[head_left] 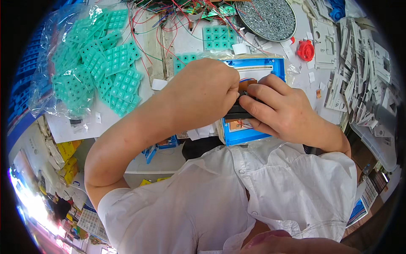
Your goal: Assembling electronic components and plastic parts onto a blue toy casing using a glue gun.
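Note:
In front of my chest lies a blue plastic casing (278,66) with a pale panel along its far side. Across its middle sits a black bar-shaped part (237,111), beside a small brown board (245,86) and thin coloured wires. My left hand (211,86) is closed in a fist over the casing's left side, its thumb and fingertips at the black part. What it pinches is hidden behind the fist. From the other side my right hand (281,108) curls its fingers over the black part and presses on it.
Green rubber keypads (118,59) spill from a clear bag at the left. Red wires (169,21) tangle at the back. A round tray of screws (270,19) stands far right of centre, near a red ring-shaped object (305,51). Grey-white plastic plates (359,63) pile up at the right.

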Action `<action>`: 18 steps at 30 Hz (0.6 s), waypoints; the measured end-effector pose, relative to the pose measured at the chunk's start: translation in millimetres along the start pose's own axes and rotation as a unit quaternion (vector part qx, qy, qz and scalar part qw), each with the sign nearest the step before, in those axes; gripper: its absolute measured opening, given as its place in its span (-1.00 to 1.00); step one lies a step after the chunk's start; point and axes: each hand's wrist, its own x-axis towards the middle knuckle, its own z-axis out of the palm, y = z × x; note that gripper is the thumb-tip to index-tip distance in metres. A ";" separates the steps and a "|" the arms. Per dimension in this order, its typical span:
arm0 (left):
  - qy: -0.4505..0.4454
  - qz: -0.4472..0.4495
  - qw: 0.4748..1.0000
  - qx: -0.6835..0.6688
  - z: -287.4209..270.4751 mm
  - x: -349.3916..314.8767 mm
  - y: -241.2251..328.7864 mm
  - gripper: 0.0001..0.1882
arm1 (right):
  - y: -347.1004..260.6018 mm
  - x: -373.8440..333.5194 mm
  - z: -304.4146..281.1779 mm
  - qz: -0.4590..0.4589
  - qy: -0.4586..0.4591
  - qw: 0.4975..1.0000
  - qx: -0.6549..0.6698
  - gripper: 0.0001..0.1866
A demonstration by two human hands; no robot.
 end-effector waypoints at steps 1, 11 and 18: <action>0.018 0.000 1.000 0.015 1.9 -1.5 0.8 -0.79 | 0.0 0.2 -0.5 -0.003 0.000 1.000 -0.001 -0.50; -0.009 0.032 0.993 0.115 -59.7 69.0 7.3 -0.84 | 5.0 -17.8 9.1 0.064 0.088 0.987 0.115 -0.25; 0.189 0.051 0.886 0.420 -10.2 169.1 -44.9 -0.79 | -3.4 -18.4 15.1 0.063 0.117 0.984 0.116 -0.21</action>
